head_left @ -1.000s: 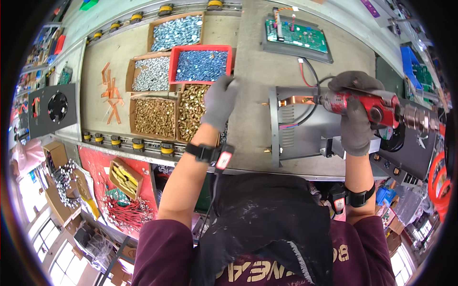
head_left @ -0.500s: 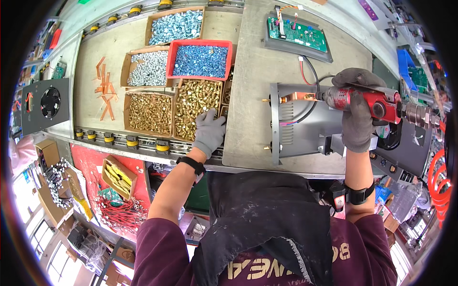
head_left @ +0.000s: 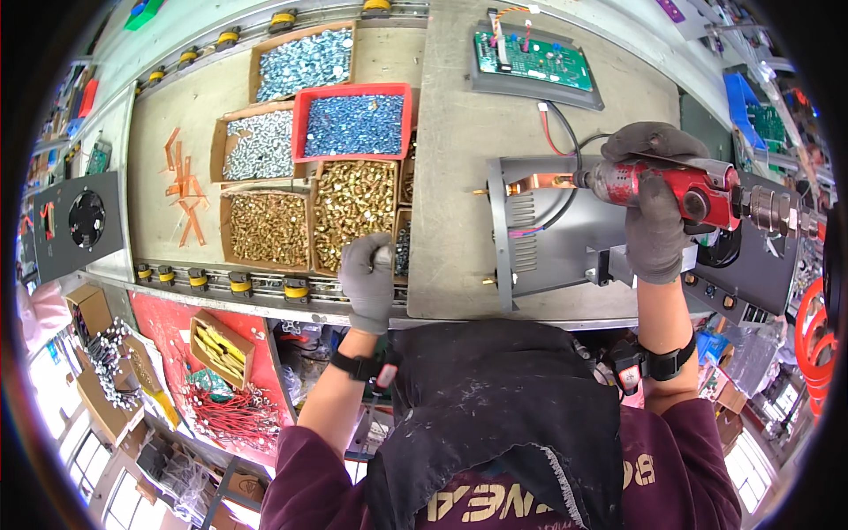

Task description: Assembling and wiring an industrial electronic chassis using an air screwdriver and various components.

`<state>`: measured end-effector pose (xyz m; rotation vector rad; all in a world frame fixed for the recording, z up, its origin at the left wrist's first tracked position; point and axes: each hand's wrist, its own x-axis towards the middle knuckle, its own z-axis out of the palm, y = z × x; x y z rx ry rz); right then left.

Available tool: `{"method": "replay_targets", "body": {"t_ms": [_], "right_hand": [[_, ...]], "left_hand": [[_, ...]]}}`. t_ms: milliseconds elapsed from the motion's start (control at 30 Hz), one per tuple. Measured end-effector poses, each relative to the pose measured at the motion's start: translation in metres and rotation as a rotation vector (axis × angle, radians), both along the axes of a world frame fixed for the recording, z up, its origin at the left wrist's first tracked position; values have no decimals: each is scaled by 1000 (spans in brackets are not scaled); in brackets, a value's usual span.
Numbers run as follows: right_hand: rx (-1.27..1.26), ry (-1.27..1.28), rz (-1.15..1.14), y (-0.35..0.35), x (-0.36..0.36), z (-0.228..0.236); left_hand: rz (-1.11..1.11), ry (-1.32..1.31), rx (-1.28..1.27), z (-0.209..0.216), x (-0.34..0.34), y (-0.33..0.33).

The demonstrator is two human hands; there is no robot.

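Observation:
My left hand (head_left: 367,281), in a grey glove, is closed at the near edge of a cardboard box of brass-coloured bolts (head_left: 353,203). Its fingers are curled together; what they pinch, if anything, cannot be made out. My right hand (head_left: 655,234), gloved too, grips a red air impact wrench (head_left: 707,194) lying sideways. The wrench's nose points left at a copper bar (head_left: 537,183) on a grey sheet-metal chassis (head_left: 570,252). Whether nose and bar touch is unclear. Dark cables loop beside the bar.
Around the brass bolts stand a red bin of blue-tinted screws (head_left: 356,125), a box of silver screws (head_left: 258,146) and a second brass-coloured batch (head_left: 268,231). Flat copper strips (head_left: 185,185) lie further left. A green circuit board (head_left: 534,62) sits behind the chassis. A coiled orange hose (head_left: 813,344) hangs at right.
My left hand has drawn back from the brass bolts toward me, and its fingers have curled in. The right hand still holds the wrench at the copper bar. The view has shifted slightly.

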<state>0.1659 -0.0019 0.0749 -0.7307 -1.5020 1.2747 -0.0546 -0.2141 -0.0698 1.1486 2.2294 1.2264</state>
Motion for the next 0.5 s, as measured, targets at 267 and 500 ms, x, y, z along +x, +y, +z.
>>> {"method": "replay_targets", "body": {"t_ms": [267,500], "right_hand": [[-28,-95,-86,3,6,-1],[-14,-56,9,10,10,-6]], "left_hand": [[-171,-1813,-82,45,106,95],[53,-2228,192,7,146,124]]}}
